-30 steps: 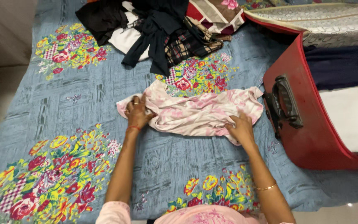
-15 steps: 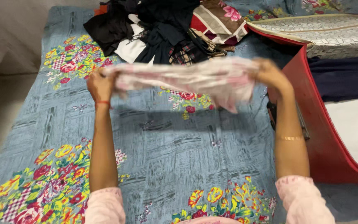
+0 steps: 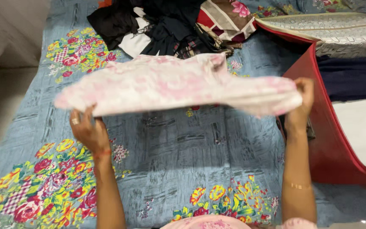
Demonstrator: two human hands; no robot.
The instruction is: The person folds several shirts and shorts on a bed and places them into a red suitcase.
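Note:
A pink and white patterned garment (image 3: 174,85) is spread out flat in the air above the bed. My left hand (image 3: 87,131) grips its near left edge from below, with a ring on one finger and a red thread at the wrist. My right hand (image 3: 302,104) grips the right end, close to the red suitcase. The cloth is blurred and hides part of the bedspread behind it.
A blue bedspread (image 3: 183,144) with bright flower prints covers the bed. A heap of dark, white and checked clothes (image 3: 162,27) lies at the far side. An open red suitcase (image 3: 318,127) with folded dark and white clothes (image 3: 356,101) stands on the right.
The garment was lifted off the bed, held bunched between both hands, and is now spread wide and flat. Both hands have moved apart and lower.

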